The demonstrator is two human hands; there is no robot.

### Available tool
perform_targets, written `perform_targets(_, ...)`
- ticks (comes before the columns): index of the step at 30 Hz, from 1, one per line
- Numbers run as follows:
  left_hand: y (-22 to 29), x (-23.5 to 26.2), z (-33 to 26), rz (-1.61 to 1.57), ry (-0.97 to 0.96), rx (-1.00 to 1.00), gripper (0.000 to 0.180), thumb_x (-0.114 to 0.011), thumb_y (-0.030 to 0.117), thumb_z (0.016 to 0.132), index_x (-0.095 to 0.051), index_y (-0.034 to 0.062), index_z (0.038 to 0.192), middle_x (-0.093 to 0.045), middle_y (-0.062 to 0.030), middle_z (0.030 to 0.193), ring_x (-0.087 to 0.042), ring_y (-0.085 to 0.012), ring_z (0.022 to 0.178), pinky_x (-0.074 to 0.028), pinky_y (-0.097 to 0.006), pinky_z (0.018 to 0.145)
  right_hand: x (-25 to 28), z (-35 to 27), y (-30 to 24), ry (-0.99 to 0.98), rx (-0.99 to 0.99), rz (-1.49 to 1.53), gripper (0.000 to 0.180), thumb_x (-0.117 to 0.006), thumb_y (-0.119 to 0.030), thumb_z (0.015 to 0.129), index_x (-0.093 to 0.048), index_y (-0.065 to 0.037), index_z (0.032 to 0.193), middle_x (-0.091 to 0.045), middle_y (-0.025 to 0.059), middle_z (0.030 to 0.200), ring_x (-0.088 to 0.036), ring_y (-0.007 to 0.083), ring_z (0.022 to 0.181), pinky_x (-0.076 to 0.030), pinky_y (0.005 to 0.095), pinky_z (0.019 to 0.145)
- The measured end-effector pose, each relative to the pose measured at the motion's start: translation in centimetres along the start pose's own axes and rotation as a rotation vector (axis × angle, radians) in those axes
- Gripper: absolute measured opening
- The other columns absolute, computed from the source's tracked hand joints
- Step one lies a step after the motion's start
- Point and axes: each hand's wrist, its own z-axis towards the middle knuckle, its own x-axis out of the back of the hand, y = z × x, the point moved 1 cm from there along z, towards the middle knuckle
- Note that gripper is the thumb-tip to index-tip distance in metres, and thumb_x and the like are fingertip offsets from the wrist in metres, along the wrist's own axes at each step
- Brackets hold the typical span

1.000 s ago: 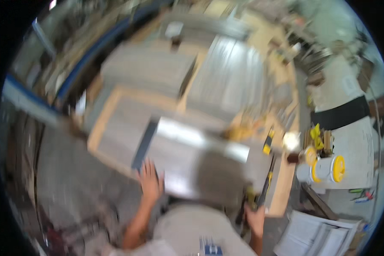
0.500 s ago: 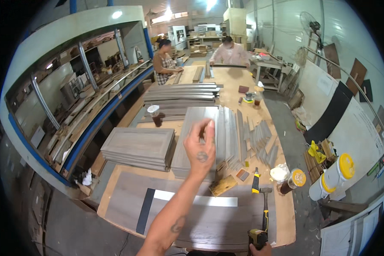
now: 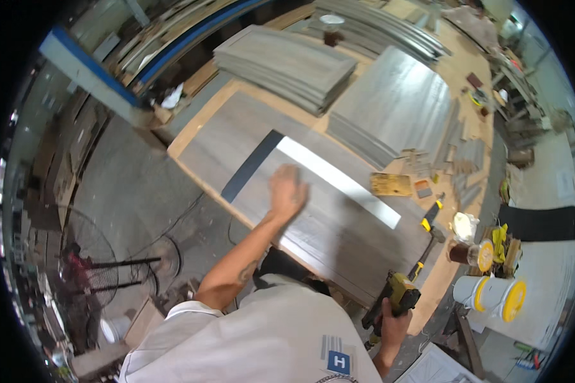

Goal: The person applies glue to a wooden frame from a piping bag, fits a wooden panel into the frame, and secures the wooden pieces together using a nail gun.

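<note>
My left hand (image 3: pixel 287 191) is low over a grey wood-look board (image 3: pixel 223 134), beside a try square with a black stock and silver blade (image 3: pixel 338 182). Its fingers are blurred, and I cannot tell whether it touches the board. At the board's right end, my right hand (image 3: pixel 395 325) grips a yellow-and-black nail gun (image 3: pixel 402 293) by the handle. Just past the gun lies a hammer (image 3: pixel 427 255) with a black-and-yellow handle. A utility knife (image 3: pixel 432 214) with a black-and-yellow body rests farther up.
Beyond the board stand two stacks of grey panels (image 3: pixel 281 64) (image 3: pixel 390 102). Loose wood strips (image 3: pixel 469 153), a yellow wooden block (image 3: pixel 391 184) and a lidded brown jar (image 3: pixel 463 252) are on the right. White buckets (image 3: pixel 492 297) stand off the table; a fan (image 3: pixel 89 268) is at lower left.
My view has tipped down and turned. My left hand has come down from raised above the panel stack to low over the board. The nail gun stays in my right hand.
</note>
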Motion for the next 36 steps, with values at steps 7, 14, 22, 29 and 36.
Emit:
perform_targets(7, -13.5, 3.5, -6.5, 0.379, -0.143, 0.239, 0.064, -0.043, 0.044, 0.099, -0.035, 0.0048, 0.149, -0.026, -0.0156, 0.159, -0.022, -0.0362, 0.146, -0.013, -0.061, 0.115, -9.8, 1.7, -8.3, -0.195, 0.0, -0.242, 0.019, -0.069, -0.012, 0.088, -0.061, 0.003, 0.095, -0.06, 0.004, 0.067, -0.053, 0.0114, 0.047, -0.041, 0.0271, 0.043)
perform_targets(14, -18.6, 5.5, -1.6, 0.313, -0.194, 0.416, 0.067, -0.04, 0.047, 0.1, -0.033, 0.0033, 0.15, -0.02, -0.0211, 0.159, -0.013, -0.0336, 0.149, -0.009, -0.062, 0.115, -22.0, 1.3, -15.7, -0.332, 0.036, -0.236, 0.012, -0.067, -0.006, 0.09, -0.062, 0.004, 0.094, -0.059, 0.0052, 0.066, -0.055, 0.0131, 0.051, -0.043, 0.027, 0.048)
perform_targets(22, -19.5, 6.0, -1.3, 0.127, -0.389, 0.217, 0.083, -0.04, 0.064, 0.094, -0.032, 0.0039, 0.151, -0.017, -0.016, 0.161, -0.01, -0.0292, 0.151, -0.003, -0.057, 0.118, -27.2, 2.0, -17.2, -0.373, -0.031, -0.203, 0.016, -0.071, -0.011, 0.089, -0.063, 0.004, 0.09, -0.06, 0.0049, 0.069, -0.057, 0.0133, 0.054, -0.044, 0.0268, 0.05)
perform_targets(29, -19.9, 6.2, -0.6, 0.038, -0.389, 0.247, 0.067, -0.05, 0.046, 0.097, -0.037, 0.0028, 0.147, -0.021, -0.0158, 0.16, -0.019, -0.0316, 0.149, -0.005, -0.057, 0.117, -24.9, 3.4, -15.0, -0.263, -0.102, -0.218, 0.022, -0.074, -0.015, 0.087, -0.063, 0.002, 0.095, -0.061, 0.0028, 0.071, -0.055, 0.0103, 0.054, -0.045, 0.0263, 0.048)
perform_targets(36, -20.5, 7.0, -1.9, -0.195, -0.148, 0.336, 0.058, -0.058, 0.035, 0.095, -0.048, -0.0016, 0.139, -0.038, -0.02, 0.152, -0.03, -0.0357, 0.144, -0.01, -0.056, 0.117, -19.0, 2.0, -9.8, 0.216, -0.139, -0.113, 0.024, -0.071, -0.011, 0.086, -0.054, 0.001, 0.099, -0.054, 0.0052, 0.067, -0.054, 0.015, 0.049, -0.046, 0.0281, 0.044)
